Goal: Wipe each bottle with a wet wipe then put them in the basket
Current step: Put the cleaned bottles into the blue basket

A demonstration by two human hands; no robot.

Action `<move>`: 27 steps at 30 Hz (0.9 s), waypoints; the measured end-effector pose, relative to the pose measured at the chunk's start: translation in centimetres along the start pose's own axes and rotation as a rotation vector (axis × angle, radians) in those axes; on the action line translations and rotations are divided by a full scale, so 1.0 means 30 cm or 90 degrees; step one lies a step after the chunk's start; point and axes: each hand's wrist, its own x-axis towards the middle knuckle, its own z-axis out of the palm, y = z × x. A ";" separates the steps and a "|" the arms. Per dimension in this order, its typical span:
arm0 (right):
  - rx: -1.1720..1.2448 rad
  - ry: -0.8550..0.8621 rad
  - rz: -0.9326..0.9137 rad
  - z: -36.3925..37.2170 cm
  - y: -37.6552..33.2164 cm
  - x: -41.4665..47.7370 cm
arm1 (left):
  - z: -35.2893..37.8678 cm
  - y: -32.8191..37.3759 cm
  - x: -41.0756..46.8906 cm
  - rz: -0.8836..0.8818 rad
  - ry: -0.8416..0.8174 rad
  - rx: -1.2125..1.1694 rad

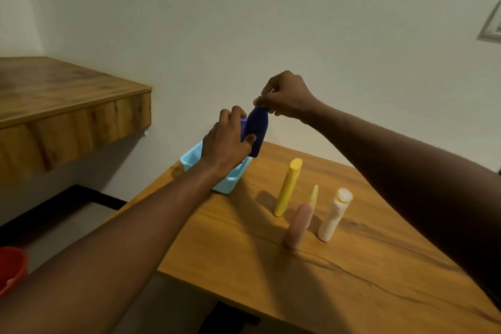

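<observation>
Blue bottle (pixel 257 133) is up in the air, nearly upright, neck on top, long axis leaning just a touch right, hanging over the basket (pixel 230 180). Left hand (pixel 225 142) wraps its body, thumb across the front; right hand (pixel 284 97) pinches the neck, hiding the cap. A pale purple scrap (pixel 243 122) peeks under the left fingers, hard to identify. The basket is mostly hidden behind that wrist. On the table (pixel 352 279) stand a yellow bottle (pixel 288 187), a blurred pink bottle (pixel 298 225) and a cream bottle (pixel 334 215).
</observation>
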 end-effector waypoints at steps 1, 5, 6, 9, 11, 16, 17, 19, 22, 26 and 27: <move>0.000 0.000 -0.004 0.026 0.015 0.026 | 0.016 -0.024 0.016 -0.007 -0.011 0.000; 0.003 0.004 -0.002 0.120 0.073 0.107 | 0.081 -0.098 0.066 -0.030 -0.041 -0.007; 0.004 0.002 -0.002 0.144 0.086 0.125 | 0.097 -0.115 0.075 -0.032 -0.044 -0.009; -0.003 -0.020 -0.004 0.201 0.114 0.159 | 0.144 -0.159 0.087 -0.046 -0.060 -0.018; -0.016 -0.037 -0.010 0.231 0.127 0.174 | 0.172 -0.182 0.088 -0.063 -0.080 -0.027; -0.046 -0.058 -0.003 0.282 0.164 0.196 | 0.208 -0.206 0.084 -0.078 -0.101 -0.062; -0.050 -0.065 0.001 0.291 0.173 0.198 | 0.211 -0.208 0.085 -0.083 -0.104 -0.065; -0.053 -0.079 0.008 0.307 0.187 0.198 | 0.217 -0.212 0.088 -0.090 -0.109 -0.067; -0.047 -0.083 0.020 0.320 0.197 0.198 | 0.221 -0.220 0.090 -0.096 -0.116 -0.073; -0.018 -0.079 0.016 0.310 0.190 0.198 | 0.208 -0.225 0.098 -0.102 -0.122 -0.081; -0.013 -0.079 0.015 0.306 0.186 0.197 | 0.202 -0.224 0.100 -0.104 -0.124 -0.079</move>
